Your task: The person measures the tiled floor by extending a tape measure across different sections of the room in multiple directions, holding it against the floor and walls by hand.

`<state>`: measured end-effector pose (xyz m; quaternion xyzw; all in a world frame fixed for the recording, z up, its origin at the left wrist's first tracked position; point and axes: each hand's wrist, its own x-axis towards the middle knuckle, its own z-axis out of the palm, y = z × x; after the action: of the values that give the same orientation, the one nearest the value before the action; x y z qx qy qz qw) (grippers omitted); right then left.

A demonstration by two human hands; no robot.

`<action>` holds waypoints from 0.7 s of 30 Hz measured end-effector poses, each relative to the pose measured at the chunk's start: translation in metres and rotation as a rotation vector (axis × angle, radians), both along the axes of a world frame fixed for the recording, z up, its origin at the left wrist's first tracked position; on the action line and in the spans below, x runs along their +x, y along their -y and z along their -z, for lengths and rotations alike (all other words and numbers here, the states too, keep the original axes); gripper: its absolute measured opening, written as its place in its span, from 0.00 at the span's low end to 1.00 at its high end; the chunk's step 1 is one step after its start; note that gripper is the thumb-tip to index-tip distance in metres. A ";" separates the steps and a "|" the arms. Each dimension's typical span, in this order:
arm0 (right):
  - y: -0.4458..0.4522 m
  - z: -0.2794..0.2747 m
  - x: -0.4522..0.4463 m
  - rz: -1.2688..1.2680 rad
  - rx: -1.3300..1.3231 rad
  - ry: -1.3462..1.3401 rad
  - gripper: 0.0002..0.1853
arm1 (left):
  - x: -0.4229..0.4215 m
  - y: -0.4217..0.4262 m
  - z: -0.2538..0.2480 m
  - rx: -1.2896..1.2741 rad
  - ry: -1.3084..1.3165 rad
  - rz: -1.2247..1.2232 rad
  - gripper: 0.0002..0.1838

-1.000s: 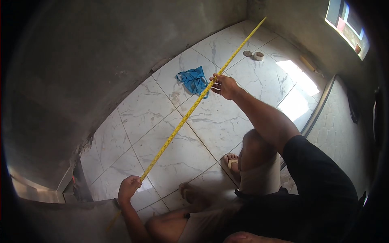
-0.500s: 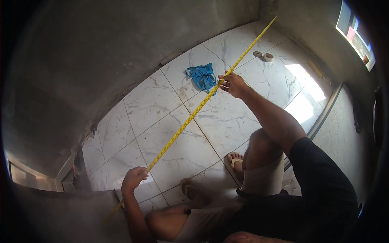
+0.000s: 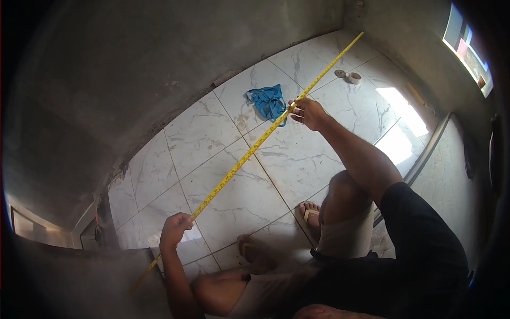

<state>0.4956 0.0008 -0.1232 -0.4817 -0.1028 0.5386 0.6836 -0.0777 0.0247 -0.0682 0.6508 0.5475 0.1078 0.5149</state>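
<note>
A long yellow measuring tape [image 3: 245, 158] runs diagonally above the tiled floor, from the lower left up toward the far corner. My left hand [image 3: 175, 231] is closed on it near the lower end, and a short part of the tape shows below that wrist. Farther up, my right hand [image 3: 308, 112] pinches the tape between thumb and fingers. Just left of my right hand, a crumpled blue cloth [image 3: 270, 102] lies on the floor, partly behind the tape.
Two small rolls, a flat one [image 3: 340, 73] and a white one [image 3: 354, 78], lie near the far corner. Grey walls [image 3: 159, 64] border the marble-look tiles [image 3: 212, 170]. A light padded panel [image 3: 443, 159] stands at the right. My sandalled feet [image 3: 309, 212] are below.
The view has shifted, so floor and cloth appear farther right. The tape's far end sits slightly lower than half a second ago. Both hands still hold the tape.
</note>
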 end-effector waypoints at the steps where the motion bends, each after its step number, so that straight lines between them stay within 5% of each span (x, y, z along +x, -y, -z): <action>1: 0.000 0.000 -0.001 0.002 -0.002 -0.002 0.07 | 0.000 0.000 0.000 0.019 0.004 -0.003 0.13; 11: -0.003 0.002 0.000 0.000 -0.045 -0.020 0.08 | 0.001 -0.004 -0.005 0.073 -0.077 0.006 0.10; 21: -0.020 0.051 0.029 -0.015 -0.056 -0.057 0.07 | 0.008 -0.005 0.004 0.201 -0.244 0.114 0.18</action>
<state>0.5248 0.0204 -0.1739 -0.4845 -0.0716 0.5597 0.6685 -0.0696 0.0302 -0.0724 0.7373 0.5545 0.0525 0.3822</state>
